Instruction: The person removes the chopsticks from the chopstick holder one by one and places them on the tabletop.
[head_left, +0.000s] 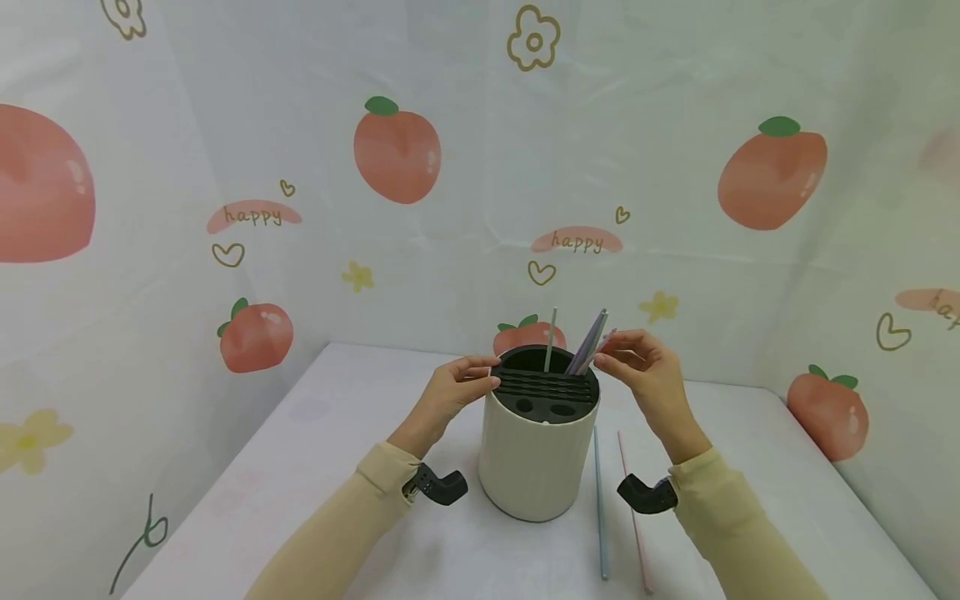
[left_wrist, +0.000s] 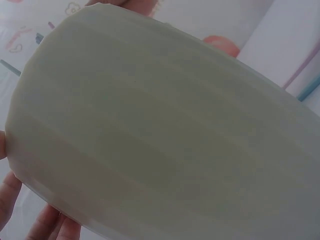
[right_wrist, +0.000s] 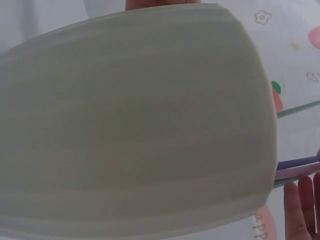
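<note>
A cream round knife block (head_left: 536,467) with a black slotted top (head_left: 546,385) stands upright on the table. My left hand (head_left: 450,392) rests its thumb and extended fingers against the block's left rim. At the right rim my right hand (head_left: 645,367) pinches a pink chopstick (head_left: 606,340) at its upper part; the chopstick's lower end is hidden behind other chopsticks. Purplish chopsticks (head_left: 588,340) lean right out of the large rear opening, and a pale green chopstick (head_left: 551,337) stands nearly upright there. In the right wrist view, fingers (right_wrist: 300,200) lie just below the leaning chopsticks.
On the white table (head_left: 360,467), a blue chopstick (head_left: 601,508) and another pink chopstick (head_left: 634,517) lie lengthwise right of the block. A white cloth with fruit prints (head_left: 397,157) hangs behind and along the sides. Black wrist cameras (head_left: 442,485) sit on both wrists.
</note>
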